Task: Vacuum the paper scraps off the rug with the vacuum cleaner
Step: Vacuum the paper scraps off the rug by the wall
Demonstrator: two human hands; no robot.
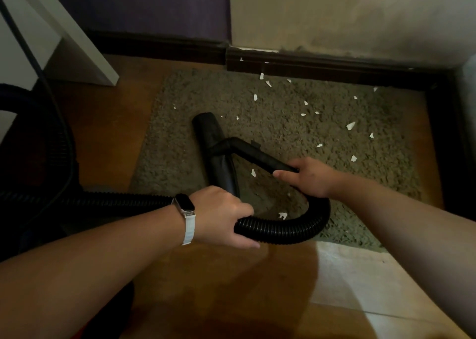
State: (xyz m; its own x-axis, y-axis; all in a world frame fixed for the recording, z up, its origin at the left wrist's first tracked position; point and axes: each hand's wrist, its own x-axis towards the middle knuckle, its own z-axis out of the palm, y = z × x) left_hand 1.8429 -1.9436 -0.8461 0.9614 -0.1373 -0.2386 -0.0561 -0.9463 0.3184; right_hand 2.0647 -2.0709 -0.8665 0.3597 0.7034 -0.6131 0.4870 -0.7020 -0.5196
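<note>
A shaggy grey-brown rug [322, 132] lies against the dark baseboard, with several white paper scraps [350, 125] strewn over its right and far parts. The vacuum's black floor nozzle [210, 132] rests on the rug's left middle. My right hand [307, 177] grips the black wand handle [253, 153] that joins the nozzle. My left hand [221, 216], with a white-strapped watch on the wrist, grips the ribbed black hose [288, 229], which curves from the handle round the front of the rug and off to the left.
A dark baseboard [322, 66] and wall close off the far side and right corner. A white furniture leg [77, 42] stands at the back left. The hose [51, 143] loops up along the left edge over the wooden floor [108, 132]. Pale tiles [360, 282] lie at the front right.
</note>
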